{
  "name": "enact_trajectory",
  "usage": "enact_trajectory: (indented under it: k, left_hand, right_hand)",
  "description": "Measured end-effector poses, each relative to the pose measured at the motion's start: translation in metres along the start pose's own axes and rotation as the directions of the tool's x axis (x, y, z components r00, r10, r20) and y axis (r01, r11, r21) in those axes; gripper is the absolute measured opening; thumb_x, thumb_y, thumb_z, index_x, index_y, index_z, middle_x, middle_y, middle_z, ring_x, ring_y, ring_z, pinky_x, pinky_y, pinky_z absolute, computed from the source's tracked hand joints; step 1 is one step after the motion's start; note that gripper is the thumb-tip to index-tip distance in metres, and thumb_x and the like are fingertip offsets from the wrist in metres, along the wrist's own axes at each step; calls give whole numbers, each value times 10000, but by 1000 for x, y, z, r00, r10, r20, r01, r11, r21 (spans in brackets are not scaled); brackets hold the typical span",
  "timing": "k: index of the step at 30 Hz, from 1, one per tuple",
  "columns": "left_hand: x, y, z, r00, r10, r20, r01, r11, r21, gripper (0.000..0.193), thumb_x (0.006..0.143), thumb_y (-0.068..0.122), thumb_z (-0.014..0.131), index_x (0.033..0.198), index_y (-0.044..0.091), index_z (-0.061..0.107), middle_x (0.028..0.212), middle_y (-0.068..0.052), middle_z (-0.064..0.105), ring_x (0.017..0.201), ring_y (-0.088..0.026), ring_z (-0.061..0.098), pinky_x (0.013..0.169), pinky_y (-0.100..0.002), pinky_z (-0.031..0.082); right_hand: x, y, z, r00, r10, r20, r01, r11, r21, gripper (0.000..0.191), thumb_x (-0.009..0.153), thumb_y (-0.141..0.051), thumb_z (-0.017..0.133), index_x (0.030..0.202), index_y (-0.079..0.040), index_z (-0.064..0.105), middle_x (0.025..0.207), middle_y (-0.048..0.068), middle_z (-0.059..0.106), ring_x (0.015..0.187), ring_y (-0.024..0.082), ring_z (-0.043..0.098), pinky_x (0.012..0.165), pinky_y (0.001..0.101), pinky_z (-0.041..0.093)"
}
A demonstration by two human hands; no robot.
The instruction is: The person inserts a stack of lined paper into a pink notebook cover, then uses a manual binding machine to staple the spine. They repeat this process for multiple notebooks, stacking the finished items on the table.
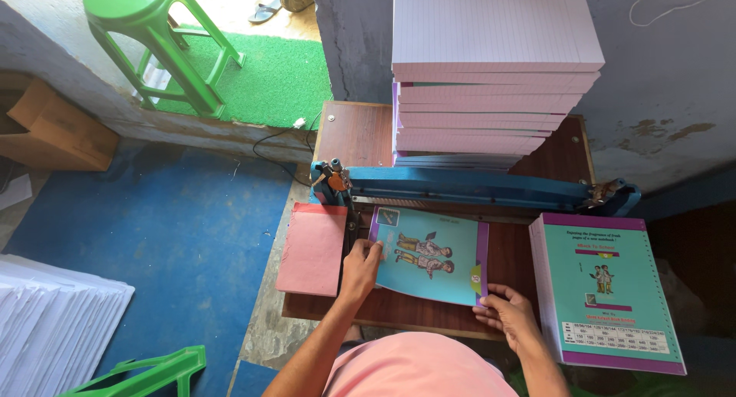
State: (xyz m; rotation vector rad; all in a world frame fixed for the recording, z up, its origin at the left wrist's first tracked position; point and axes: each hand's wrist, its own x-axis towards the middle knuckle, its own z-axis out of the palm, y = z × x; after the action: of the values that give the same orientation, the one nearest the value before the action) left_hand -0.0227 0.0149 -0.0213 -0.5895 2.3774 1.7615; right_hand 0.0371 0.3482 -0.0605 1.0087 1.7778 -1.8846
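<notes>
- Head view, centre of the frame: you've got a teal notebook lying flat on the brown table, its top edge pushed up under the blue stapler arm that runs left to right across the bench.
- Your left hand sits at the notebook's left edge, fingers bent down onto the cover beside the black upright there — it looks like a pinning press to keep that side square, not a full wrap.
- Your right hand is at the lower right corner, fingers spread and curled on the purple spine strip, thumb side under the edge; it seems to be steadying the book against sliding toward you.
- Just left of your left hand, a pink pad hangs over the table's side, touching nothing you hold.
- Right of frame: a stack of finished teal books lies well within your right hand's reach, apart from the one in work.
- Upper centre: a tall pile of ruled pages stands behind the arm, against the grey wall.
- Upper left: a green stool on a green mat; lower left, white sheets on the blue floor.
</notes>
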Motion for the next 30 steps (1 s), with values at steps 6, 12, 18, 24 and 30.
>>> enact_trajectory:
  k: [6, 12, 18, 24, 30]
  left_hand:
    - [-2, 6, -1, 1000, 5, 2, -5, 1000, -2, 410, 939, 376, 625, 1055, -16, 662, 865, -148, 764, 795, -253, 729, 748, -355, 561]
    - [2, 10, -1, 1000, 17, -8, -16, 999, 38, 424, 928, 385, 631, 1097, 1, 692, 868, -148, 757, 796, -263, 725, 754, -357, 554]
    - [7, 7, 2, 999, -1, -48, 4, 999, 44, 437, 920, 393, 642, 1102, -2, 689, 878, -146, 753, 812, -267, 719, 771, -364, 550]
    - [7, 8, 5, 997, -21, -73, 24, 999, 35, 472, 915, 390, 645, 1169, -8, 653, 879, -168, 743, 814, -300, 717, 766, -387, 550]
    - [6, 2, 11, 992, 94, -79, -86, 991, 99, 519, 889, 363, 664, 1240, -12, 593, 993, -181, 716, 877, -341, 702, 787, -429, 541]
  right_hand:
    - [-2, 4, 2, 1000, -15, -9, 15, 1000, 18, 494, 866, -14, 661, 1347, 41, 559, 989, 238, 746, 808, 295, 763, 727, 405, 659]
    - [-1, -3, 6, 1000, -23, -6, 23, 1000, 13, 564, 861, -11, 667, 1410, 34, 545, 972, 238, 750, 791, 282, 761, 722, 394, 659]
    - [6, -15, 10, 999, -42, 6, 42, 999, -28, 583, 857, -23, 690, 1422, 21, 552, 965, 236, 757, 789, 276, 764, 721, 383, 656]
    - [14, -32, 18, 997, -65, 36, 66, 997, -45, 577, 861, -32, 692, 1422, 7, 565, 942, 242, 769, 784, 280, 768, 720, 378, 653]
    - [18, -44, 25, 995, -81, 58, 84, 995, -61, 544, 860, -29, 696, 1395, 1, 601, 945, 235, 767, 793, 272, 770, 724, 373, 655]
